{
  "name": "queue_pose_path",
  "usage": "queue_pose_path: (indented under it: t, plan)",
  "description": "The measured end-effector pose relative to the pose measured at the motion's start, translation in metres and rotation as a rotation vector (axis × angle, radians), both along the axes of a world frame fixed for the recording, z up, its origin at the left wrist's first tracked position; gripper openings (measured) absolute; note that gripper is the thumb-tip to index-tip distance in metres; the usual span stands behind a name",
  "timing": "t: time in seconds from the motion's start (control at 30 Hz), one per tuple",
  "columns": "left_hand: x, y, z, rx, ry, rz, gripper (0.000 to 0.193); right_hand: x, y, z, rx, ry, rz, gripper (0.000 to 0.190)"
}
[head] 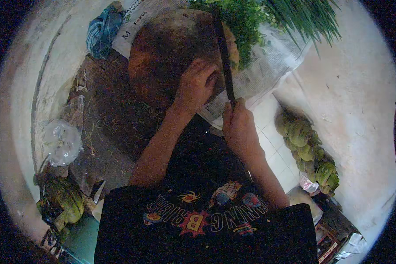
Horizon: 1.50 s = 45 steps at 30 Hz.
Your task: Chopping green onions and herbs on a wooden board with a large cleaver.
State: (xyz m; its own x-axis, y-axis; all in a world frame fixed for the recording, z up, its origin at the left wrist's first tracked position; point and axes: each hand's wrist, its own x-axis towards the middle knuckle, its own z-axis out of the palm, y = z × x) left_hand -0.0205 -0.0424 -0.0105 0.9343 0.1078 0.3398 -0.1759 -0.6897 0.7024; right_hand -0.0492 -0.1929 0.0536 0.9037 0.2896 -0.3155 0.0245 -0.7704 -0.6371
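Observation:
In my right hand (239, 127) is the handle end of a long dark knife (223, 56), its blade running away from me over the right part of a round wooden chopping board (158, 59). My left hand (199, 79) rests at the board's near right part with curled fingers, left of the blade; whether anything lies under them cannot be told. Chopped green leaves (246, 36) are heaped on newspaper (270, 66) beyond and right of the board. Long green stalks or leaves (303, 19), perhaps scallions, lie at the top right. The picture is dark and grainy.
A blue patterned cloth (104, 33) lies at the upper left. A clear plastic bag (62, 142) sits at the left, above a green ridged fruit or vegetable (64, 201). Several green, banana-like fruits (305, 145) are bunched at the right. Boxes (330, 244) stand at the lower right.

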Motion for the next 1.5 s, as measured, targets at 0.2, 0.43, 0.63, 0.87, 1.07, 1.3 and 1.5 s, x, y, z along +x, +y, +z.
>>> queue_pose_path:
  t: [0.2,0.43,0.63,0.87,1.07,1.3,1.5]
  plan:
    - [0.005,-0.001,0.005,0.045,-0.041,-0.035,0.023,0.012,0.005,-0.022,0.03,-0.223,0.023,0.026]
    - [-0.003,0.003,-0.001,0.121,-0.113,-0.021,0.019,0.017,-0.002,0.014,0.0,-0.191,0.063,0.026]
    - [-0.003,0.005,0.008,0.035,0.109,-0.063,0.019,0.005,-0.009,0.006,0.029,-0.157,0.024,0.024]
    - [-0.002,0.009,0.003,0.202,-0.037,-0.094,0.019,-0.006,0.001,0.014,-0.004,-0.03,0.008,0.027]
    - [-0.005,0.011,-0.002,0.233,-0.083,-0.075,0.023,-0.006,0.002,0.019,-0.025,0.015,-0.052,0.026]
    - [-0.004,0.009,-0.001,0.165,-0.027,-0.096,0.023,-0.007,0.003,0.015,-0.018,-0.034,-0.028,0.026]
    - [-0.006,0.008,-0.001,0.172,-0.029,-0.101,0.022,-0.005,-0.003,0.01,-0.048,-0.072,-0.005,0.026]
